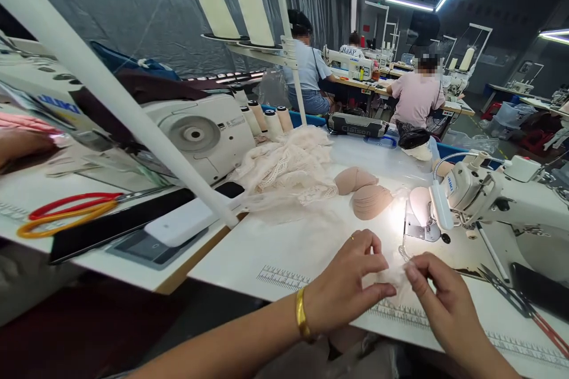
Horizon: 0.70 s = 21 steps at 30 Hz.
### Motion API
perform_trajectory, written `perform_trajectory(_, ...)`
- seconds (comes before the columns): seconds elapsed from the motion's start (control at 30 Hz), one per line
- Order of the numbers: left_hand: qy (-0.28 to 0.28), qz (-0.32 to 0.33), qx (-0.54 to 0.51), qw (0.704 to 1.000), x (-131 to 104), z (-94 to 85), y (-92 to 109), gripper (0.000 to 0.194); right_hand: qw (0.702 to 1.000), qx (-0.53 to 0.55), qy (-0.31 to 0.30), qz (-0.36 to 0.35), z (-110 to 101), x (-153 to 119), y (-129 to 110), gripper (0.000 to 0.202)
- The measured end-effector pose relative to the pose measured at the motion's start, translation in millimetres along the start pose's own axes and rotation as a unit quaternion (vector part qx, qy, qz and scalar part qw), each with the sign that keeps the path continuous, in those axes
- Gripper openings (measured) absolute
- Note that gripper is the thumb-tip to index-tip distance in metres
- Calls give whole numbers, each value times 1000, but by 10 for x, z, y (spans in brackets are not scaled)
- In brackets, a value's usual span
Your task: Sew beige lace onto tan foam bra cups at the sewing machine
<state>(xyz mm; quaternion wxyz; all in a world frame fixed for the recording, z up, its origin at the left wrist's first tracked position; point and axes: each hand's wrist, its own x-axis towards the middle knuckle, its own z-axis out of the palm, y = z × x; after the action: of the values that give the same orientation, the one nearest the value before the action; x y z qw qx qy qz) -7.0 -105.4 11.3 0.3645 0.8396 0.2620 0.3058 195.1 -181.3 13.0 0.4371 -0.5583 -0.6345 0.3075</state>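
Note:
A small piece of sheer pale lace fabric (397, 285) lies between my hands at the front of the white sewing table. My right hand (448, 302) pinches its edge between thumb and index finger. Beside it, my left hand (347, 281), with a gold bracelet, has thumb and fingers apart over the fabric's left side; whether it touches the fabric is hard to make out. Just beyond, the lit sewing machine (473, 189) has a beige cup piece (420, 204) by its needle. Stacked beige cup pieces (372, 200) rest left of the machine.
Cream lace (288, 166) is heaped at the back. Black-bladed scissors (524, 305) and a dark phone-like object (542, 290) lie at right. Red-and-orange-handled scissors (73, 213) are on the left table. A white pole (120, 95) crosses the left side. Other people sit at machines beyond.

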Motion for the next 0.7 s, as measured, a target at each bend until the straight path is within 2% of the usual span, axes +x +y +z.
perform_trajectory(0.07,-59,-46,-131,989,122,-99,63,42,998,50,14,39,-82,96,32,30)
perform_trajectory(0.17,-161,-149,-288,932,238,-135,79,64,972,204,-5,118,-108,231,164,31)
perform_trajectory(0.23,-155,-208,-326,909,264,-84,50,68,939,309,-6,153,-65,271,251,39)
perform_trajectory(0.3,-108,-238,-351,899,263,-24,13,65,916,367,-12,163,-11,264,309,54)
perform_trajectory(0.4,-51,-269,-432,859,242,-4,-35,54,920,352,-27,170,32,202,349,66)
perform_trajectory(0.47,-37,-283,-487,825,233,-38,-60,48,927,329,-21,181,30,167,358,61)
perform_trajectory(0.53,-58,-300,-519,798,237,-73,-80,47,928,327,0,176,15,162,358,52)
perform_trajectory(0.6,-113,-330,-522,778,255,-77,-94,50,932,328,5,153,0,186,352,43)
perform_trajectory(0.67,-158,-346,-497,780,287,-42,-99,55,936,325,-19,134,0,229,341,36)
perform_trajectory(0.7,-170,-341,-476,793,306,-13,-98,56,937,324,-28,131,8,253,336,35)
